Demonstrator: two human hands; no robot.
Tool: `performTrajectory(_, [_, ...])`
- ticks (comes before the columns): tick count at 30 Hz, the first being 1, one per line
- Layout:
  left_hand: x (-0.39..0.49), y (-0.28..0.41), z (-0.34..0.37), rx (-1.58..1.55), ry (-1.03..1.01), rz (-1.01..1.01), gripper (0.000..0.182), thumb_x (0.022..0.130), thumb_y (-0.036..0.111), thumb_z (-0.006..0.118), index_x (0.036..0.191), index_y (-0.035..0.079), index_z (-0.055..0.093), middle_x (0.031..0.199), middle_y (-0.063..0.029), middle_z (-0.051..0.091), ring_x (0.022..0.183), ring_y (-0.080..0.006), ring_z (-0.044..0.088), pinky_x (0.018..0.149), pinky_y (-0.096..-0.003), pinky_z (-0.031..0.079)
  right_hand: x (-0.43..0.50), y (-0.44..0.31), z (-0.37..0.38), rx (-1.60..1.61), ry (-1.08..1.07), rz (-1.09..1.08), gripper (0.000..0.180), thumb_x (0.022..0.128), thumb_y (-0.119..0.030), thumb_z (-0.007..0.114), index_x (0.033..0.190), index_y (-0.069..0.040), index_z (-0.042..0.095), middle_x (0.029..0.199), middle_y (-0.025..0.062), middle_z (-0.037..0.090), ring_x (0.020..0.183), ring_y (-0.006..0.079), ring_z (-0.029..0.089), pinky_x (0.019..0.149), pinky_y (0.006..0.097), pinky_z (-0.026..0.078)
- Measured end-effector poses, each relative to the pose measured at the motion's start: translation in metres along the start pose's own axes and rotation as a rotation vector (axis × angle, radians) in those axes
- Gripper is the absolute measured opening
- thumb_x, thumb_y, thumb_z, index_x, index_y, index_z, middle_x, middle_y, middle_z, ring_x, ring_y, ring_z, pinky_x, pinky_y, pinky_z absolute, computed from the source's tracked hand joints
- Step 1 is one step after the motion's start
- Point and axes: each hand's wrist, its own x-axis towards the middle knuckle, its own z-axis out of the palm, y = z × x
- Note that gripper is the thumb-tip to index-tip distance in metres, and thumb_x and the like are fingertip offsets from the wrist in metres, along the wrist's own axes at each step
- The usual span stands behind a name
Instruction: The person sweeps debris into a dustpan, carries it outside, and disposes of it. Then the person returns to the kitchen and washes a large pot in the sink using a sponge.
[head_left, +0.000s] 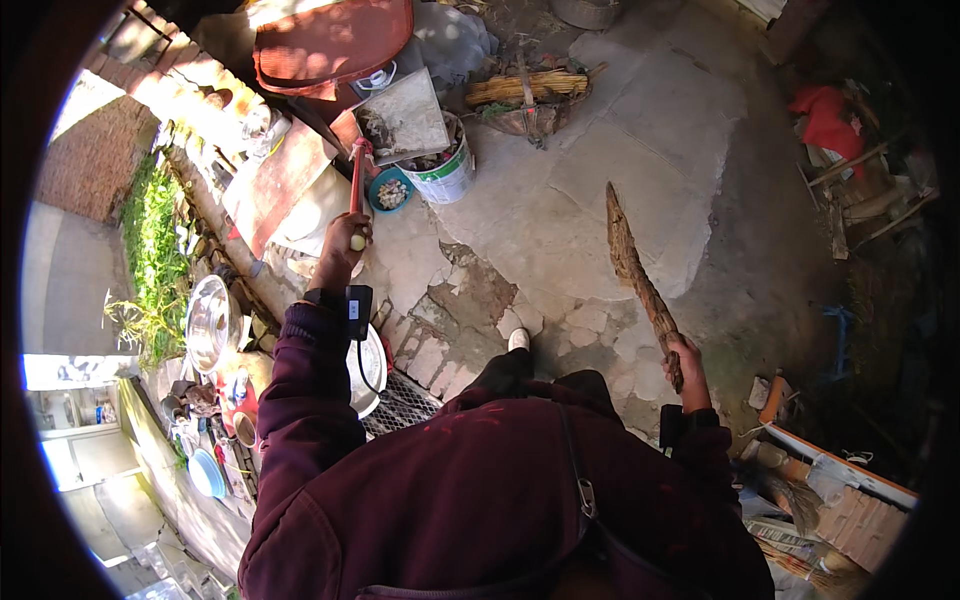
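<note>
My left hand (346, 238) grips a red rod-like handle (357, 176) with a pale round end. The handle's far end reaches a board (403, 112) lying over a white bucket with a green band (444, 176); whether they touch I cannot tell. My right hand (688, 367) is closed around the lower end of a long, rough piece of wood (637, 274), its narrow tip pointing away from me above the concrete. Beside the bucket stands a small teal bowl (391, 190) with pale pieces in it.
Beyond the bucket lies a basket (529, 120) with a bundle of thin stalks. Metal basins (212, 322) and plants (161, 255) line the left side. Broken paving (472, 289) lies ahead of my shoe (518, 339). Bricks (859, 525) and a red cloth (829, 127) are at right.
</note>
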Motion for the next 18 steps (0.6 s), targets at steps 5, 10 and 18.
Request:
performTrajectory(5, [0.019, 0.001, 0.023, 0.186, 0.144, 0.089, 0.024, 0.070, -0.003, 0.051, 0.094, -0.003, 0.049, 0.062, -0.0044, 0.048, 0.048, -0.0153, 0.049, 0.040, -0.0275, 0.039, 0.027, -0.035, 0.024, -0.048, -0.033, 0.004, 0.032, 0.077, -0.019, 0.055, 0.107, -0.010, 0.052, 0.059, 0.0072, 0.051, 0.042, 0.0151, 0.049, 0.033, 0.0277, 0.038])
performTrajectory(10, [0.021, -0.020, 0.043, 0.314, 0.227, 0.148, 0.047, 0.068, -0.004, 0.052, 0.114, -0.001, 0.041, 0.061, -0.0030, 0.048, 0.045, -0.0131, 0.047, 0.038, -0.0261, 0.036, 0.054, -0.059, 0.032, -0.106, -0.094, 0.021, 0.021, 0.078, -0.018, 0.055, 0.096, -0.007, 0.053, 0.059, 0.0067, 0.051, 0.042, 0.0146, 0.049, 0.033, 0.0278, 0.038])
performTrajectory(18, [0.021, -0.035, 0.063, 0.440, 0.288, 0.199, 0.061, 0.068, -0.004, 0.051, 0.127, 0.006, 0.034, 0.064, -0.0023, 0.047, 0.047, -0.0116, 0.048, 0.039, -0.0251, 0.036, 0.089, -0.075, 0.025, -0.200, -0.164, 0.077, 0.024, 0.075, -0.021, 0.057, 0.096, -0.008, 0.054, 0.058, 0.0077, 0.052, 0.039, 0.0156, 0.048, 0.032, 0.0282, 0.038])
